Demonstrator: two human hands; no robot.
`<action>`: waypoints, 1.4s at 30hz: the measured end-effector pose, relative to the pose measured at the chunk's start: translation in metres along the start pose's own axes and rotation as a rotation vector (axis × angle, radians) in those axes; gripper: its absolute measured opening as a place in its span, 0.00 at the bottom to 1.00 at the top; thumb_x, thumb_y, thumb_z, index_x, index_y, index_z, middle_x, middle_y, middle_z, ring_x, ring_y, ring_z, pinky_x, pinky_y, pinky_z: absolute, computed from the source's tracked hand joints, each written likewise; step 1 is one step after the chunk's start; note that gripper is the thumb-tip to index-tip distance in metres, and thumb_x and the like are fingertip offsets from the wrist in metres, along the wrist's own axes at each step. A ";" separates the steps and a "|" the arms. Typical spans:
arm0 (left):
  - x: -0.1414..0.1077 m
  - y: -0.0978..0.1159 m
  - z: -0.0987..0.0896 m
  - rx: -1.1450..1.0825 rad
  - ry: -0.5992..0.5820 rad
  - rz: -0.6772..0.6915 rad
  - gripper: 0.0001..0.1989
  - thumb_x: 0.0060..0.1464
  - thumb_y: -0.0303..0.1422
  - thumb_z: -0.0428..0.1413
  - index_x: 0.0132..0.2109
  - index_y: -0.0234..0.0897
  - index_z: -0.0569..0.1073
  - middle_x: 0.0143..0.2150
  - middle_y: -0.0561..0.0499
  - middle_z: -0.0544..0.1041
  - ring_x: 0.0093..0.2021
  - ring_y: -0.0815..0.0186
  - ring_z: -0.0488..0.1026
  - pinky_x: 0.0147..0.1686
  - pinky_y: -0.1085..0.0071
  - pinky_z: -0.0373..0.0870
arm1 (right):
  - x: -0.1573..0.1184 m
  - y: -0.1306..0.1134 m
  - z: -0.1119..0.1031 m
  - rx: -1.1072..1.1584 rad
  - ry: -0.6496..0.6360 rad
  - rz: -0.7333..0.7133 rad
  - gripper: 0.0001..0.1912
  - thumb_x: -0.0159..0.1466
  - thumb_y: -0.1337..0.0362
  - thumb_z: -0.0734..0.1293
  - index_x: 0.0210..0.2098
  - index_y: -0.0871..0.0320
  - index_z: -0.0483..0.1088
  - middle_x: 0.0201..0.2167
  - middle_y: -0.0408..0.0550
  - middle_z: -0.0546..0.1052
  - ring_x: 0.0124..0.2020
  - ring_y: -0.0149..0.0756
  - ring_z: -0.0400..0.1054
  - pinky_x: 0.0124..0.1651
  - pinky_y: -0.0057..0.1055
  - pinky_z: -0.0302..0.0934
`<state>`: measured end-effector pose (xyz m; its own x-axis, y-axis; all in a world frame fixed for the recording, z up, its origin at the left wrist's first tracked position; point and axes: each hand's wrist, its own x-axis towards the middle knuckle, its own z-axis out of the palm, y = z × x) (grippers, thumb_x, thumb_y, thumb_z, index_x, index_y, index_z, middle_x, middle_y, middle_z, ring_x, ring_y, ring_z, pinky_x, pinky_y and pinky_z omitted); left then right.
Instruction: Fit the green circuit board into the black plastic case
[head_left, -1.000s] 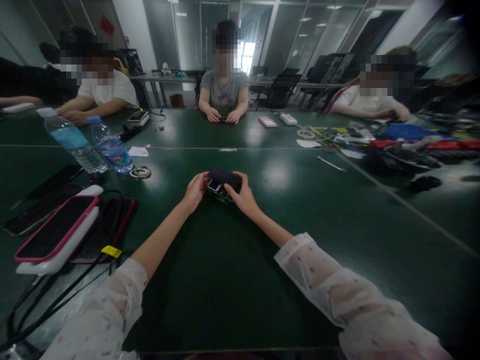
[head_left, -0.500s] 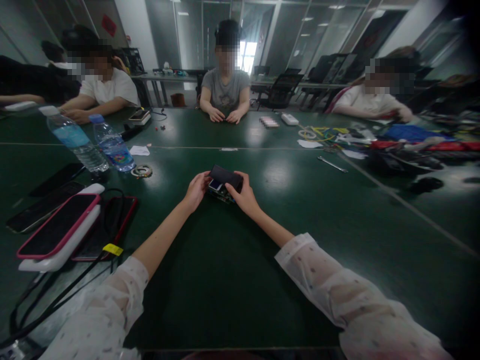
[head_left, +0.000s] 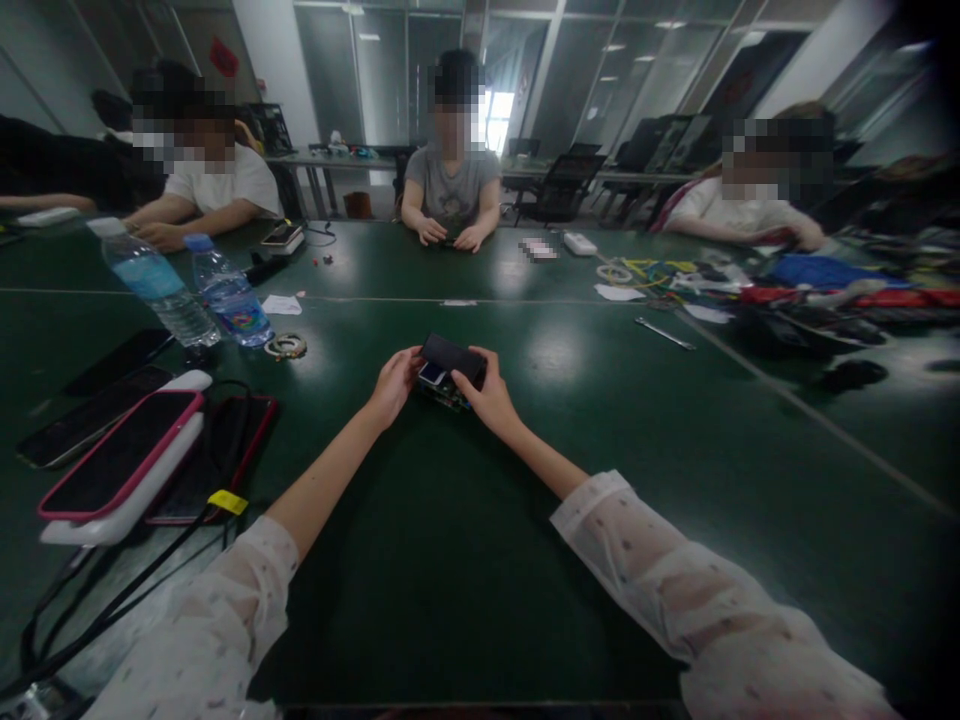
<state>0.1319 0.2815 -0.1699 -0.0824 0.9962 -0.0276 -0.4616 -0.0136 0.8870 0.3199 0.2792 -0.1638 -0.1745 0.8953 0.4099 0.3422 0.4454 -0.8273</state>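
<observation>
Between my hands, over the middle of the green table [head_left: 450,560], is a small electronic device [head_left: 448,396] with a circuit board and a little screen. Its flat black cover [head_left: 453,355] is tilted up at the far side, leaving parts of the board exposed. My left hand [head_left: 394,388] pinches the device's left edge with fingers curled. On the right side, my right hand [head_left: 487,385] is wrapped round it, thumb against the front of the cover. The underside and the far fingers are hidden.
Two water bottles [head_left: 229,295], several phones [head_left: 124,450] and black cables [head_left: 112,610] lie or stand to the left. A wrench [head_left: 665,333] and a heap of cables and tools [head_left: 817,300] are to the right. Three people sit across the table.
The view has tilted up very slightly. Both hands keep the same hold on the device and its cover, with no visible shift.
</observation>
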 end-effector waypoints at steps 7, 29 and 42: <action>0.000 0.001 0.000 0.025 0.000 -0.013 0.13 0.60 0.38 0.52 0.48 0.37 0.73 0.45 0.44 0.77 0.45 0.63 0.74 0.46 0.66 0.68 | -0.003 -0.008 -0.002 0.005 0.030 -0.044 0.30 0.61 0.48 0.65 0.58 0.53 0.55 0.52 0.56 0.70 0.50 0.47 0.69 0.52 0.46 0.65; 0.003 -0.001 -0.004 0.052 -0.021 -0.022 0.15 0.61 0.38 0.50 0.50 0.37 0.72 0.48 0.43 0.77 0.46 0.62 0.74 0.43 0.67 0.68 | 0.011 0.030 -0.015 -0.250 0.257 0.020 0.24 0.58 0.65 0.66 0.54 0.56 0.61 0.50 0.56 0.71 0.52 0.49 0.66 0.54 0.51 0.60; 0.002 0.000 -0.004 0.048 -0.028 -0.020 0.15 0.61 0.38 0.50 0.50 0.36 0.72 0.47 0.43 0.77 0.46 0.63 0.74 0.44 0.67 0.68 | 0.009 0.027 -0.016 -0.283 0.261 0.031 0.21 0.58 0.65 0.66 0.51 0.54 0.64 0.49 0.55 0.68 0.52 0.50 0.62 0.52 0.52 0.59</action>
<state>0.1287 0.2830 -0.1721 -0.0488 0.9982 -0.0336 -0.4198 0.0100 0.9076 0.3421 0.2990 -0.1762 0.0681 0.8632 0.5002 0.5913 0.3689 -0.7171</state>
